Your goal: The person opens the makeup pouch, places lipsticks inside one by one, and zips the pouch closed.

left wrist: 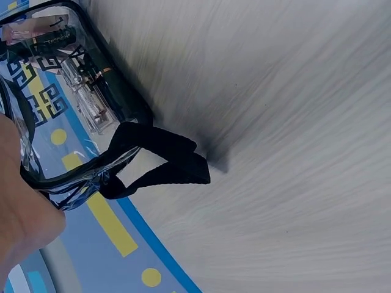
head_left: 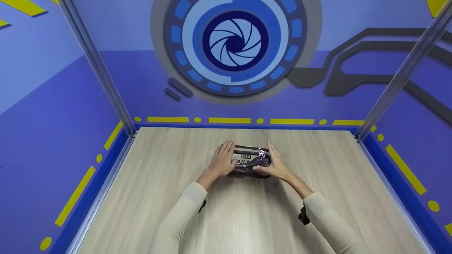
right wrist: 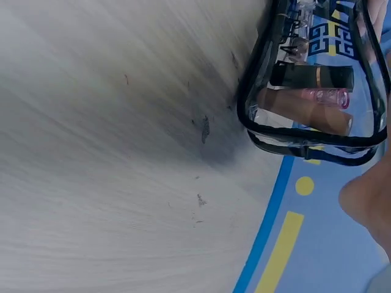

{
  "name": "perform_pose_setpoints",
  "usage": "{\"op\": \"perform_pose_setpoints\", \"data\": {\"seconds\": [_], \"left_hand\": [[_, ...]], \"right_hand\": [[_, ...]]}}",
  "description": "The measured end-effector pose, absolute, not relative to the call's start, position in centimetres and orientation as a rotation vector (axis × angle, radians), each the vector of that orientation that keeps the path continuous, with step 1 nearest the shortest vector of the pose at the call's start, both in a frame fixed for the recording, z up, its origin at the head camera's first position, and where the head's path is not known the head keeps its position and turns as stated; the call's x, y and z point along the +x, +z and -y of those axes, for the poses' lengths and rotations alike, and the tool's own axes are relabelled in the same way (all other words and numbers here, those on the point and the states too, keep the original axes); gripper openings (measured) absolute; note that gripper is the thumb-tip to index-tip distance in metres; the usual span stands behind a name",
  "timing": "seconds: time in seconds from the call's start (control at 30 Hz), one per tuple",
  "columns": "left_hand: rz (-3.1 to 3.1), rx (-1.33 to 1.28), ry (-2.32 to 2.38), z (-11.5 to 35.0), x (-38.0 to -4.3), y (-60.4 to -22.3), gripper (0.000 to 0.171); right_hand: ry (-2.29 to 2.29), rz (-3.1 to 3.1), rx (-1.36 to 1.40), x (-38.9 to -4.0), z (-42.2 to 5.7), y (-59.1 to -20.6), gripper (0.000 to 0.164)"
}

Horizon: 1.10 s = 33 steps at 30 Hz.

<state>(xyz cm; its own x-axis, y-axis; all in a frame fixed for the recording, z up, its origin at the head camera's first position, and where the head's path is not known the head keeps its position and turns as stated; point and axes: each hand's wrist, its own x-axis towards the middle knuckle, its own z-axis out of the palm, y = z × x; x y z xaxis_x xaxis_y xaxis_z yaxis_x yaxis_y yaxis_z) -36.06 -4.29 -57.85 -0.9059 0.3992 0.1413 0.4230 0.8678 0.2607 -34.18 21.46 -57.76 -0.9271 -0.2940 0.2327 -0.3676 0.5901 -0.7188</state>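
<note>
A clear plastic cosmetic bag [head_left: 246,157] with black trim and dark square lettering lies near the back of the table, between both hands. My left hand [head_left: 223,159] grips its left end, fingers over the top and thumb at the front. At the right end, my right hand [head_left: 277,165] holds it with the thumb across the front. A black strap loop [left wrist: 162,143] sticks out from the bag in the left wrist view. Through the plastic show a dark tube with a gold band [right wrist: 311,76], a brownish tube [right wrist: 308,111] and a pink-tinted clear piece [right wrist: 330,97].
The light wood table [head_left: 240,218] reaches back to a blue patterned wall [head_left: 134,88]. Metal posts [head_left: 102,70] stand at the two back corners, and blue side panels border the table left and right.
</note>
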Motion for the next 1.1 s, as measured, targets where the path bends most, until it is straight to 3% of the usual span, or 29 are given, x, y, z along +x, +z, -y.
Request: {"op": "perform_pose_setpoints", "data": {"seconds": [0.37,0.57,0.77,1.1], "left_hand": [[2.878,-0.6,-0.424,3.6,-35.6,-56.4,0.059],[2.667,-0.685,-0.379,1.5,-34.8,-55.1,0.037],[2.575,-0.893,-0.49,-1.8,-34.4,-54.1,0.025],[2.702,-0.928,-0.625,-4.2,-34.9,-53.6,0.018]], "right_hand": [[1.183,2.831,0.6,-35.0,-20.6,-57.2,0.138],[1.302,2.753,0.542,-34.8,-20.6,-58.1,0.136],[1.461,2.592,0.565,-35.1,-20.8,-59.1,0.119],[1.64,2.535,0.536,-34.4,-21.2,-59.1,0.096]]}}
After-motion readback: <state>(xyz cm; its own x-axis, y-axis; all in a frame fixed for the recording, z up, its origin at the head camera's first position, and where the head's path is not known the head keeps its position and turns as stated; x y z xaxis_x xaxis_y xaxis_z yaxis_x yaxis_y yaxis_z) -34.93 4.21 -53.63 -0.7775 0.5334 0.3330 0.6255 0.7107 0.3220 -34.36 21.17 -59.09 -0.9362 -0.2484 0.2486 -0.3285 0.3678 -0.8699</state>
